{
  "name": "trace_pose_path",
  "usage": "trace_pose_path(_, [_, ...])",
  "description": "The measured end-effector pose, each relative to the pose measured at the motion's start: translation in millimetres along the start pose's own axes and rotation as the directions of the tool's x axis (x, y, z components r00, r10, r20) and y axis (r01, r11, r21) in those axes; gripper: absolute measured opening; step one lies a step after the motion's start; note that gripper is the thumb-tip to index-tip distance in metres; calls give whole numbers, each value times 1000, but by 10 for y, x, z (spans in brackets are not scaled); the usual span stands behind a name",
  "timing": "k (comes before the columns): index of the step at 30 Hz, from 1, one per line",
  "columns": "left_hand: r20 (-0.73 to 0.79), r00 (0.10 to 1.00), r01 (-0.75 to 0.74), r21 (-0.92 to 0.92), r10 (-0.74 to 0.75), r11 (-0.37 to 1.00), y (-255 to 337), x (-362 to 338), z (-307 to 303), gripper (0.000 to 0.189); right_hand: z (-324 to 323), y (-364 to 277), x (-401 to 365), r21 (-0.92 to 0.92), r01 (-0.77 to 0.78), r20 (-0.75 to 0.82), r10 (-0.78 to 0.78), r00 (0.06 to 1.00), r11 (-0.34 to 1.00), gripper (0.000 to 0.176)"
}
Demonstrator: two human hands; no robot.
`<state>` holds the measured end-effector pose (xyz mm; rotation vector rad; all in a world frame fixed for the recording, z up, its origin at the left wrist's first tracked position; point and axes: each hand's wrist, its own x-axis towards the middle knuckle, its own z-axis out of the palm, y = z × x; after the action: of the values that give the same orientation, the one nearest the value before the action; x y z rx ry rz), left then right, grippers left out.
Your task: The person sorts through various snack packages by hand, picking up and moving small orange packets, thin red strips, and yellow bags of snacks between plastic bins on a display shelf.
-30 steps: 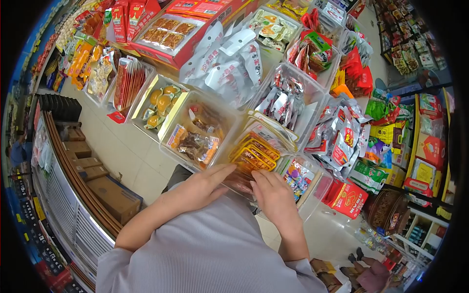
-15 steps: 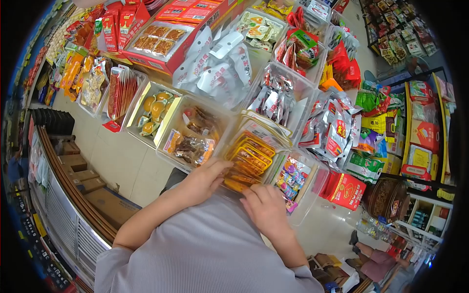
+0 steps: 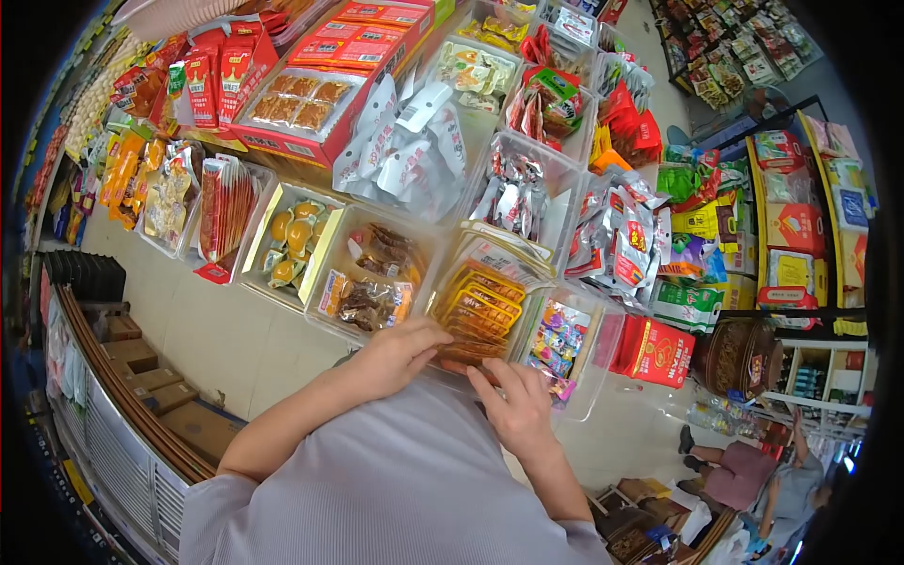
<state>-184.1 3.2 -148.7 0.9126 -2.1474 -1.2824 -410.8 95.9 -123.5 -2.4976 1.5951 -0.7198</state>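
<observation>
A clear plastic bin [image 3: 436, 306] at the near edge of the display holds a row of orange-brown snack packets [image 3: 482, 299] with yellow borders. My left hand [image 3: 403, 356] reaches over its near left corner, with fingertips pressed together on the nearest packets. Over the near right corner is my right hand [image 3: 518, 403]; its fingers are apart, and the fingertips touch the packets' near edge. The undersides of both hands' fingertips are partly hidden. To the left, another bin [image 3: 325, 325] contains dark vacuum-packed meat snacks [image 3: 372, 297]. On the right stands a bin of small colourful candies [image 3: 557, 341].
Behind are silver pouches [image 3: 405, 151], a red display box [image 3: 325, 127] and more snack bins. A red carton [image 3: 654, 351] sits at the right end. Cardboard boxes [image 3: 165, 391] stand at left. Another person [image 3: 744, 476] is at lower right.
The view has shifted slightly. Both hands stay at the same bin. The nearest packets, earlier lying flatter between my hands, now stand closer in line with the row.
</observation>
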Motion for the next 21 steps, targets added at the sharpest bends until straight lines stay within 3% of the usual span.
trace_pose_path(2, [16,1000,-8,9,8,1000,-8,-24,-15,28,60,-13,-39,27,3,-8,-3,1000,1000,34])
trace_pose_path(5, [35,999,-22,-12,23,1000,-25,-53,-46,30,128,-137,-75,51,-207,115,200,973,977,34])
trace_pose_path(8, [-33,999,-35,-30,34,999,-11,-91,-107,30,100,-187,-5,-40,-311,334,306,892,950,32])
trace_pose_path(11, [-112,993,-39,-55,33,998,-100,-168,-194,29,-15,-240,150,35,-180,277,164,947,983,30])
trace_pose_path(17, [-204,963,76,-430,-178,900,-307,-392,-266,28,-602,-173,807,282,-27,135,-12,991,959,32])
trace_pose_path(21, [-84,994,52,-255,-76,966,-188,-415,-403,32,-381,223,1183,492,69,217,-198,956,868,27])
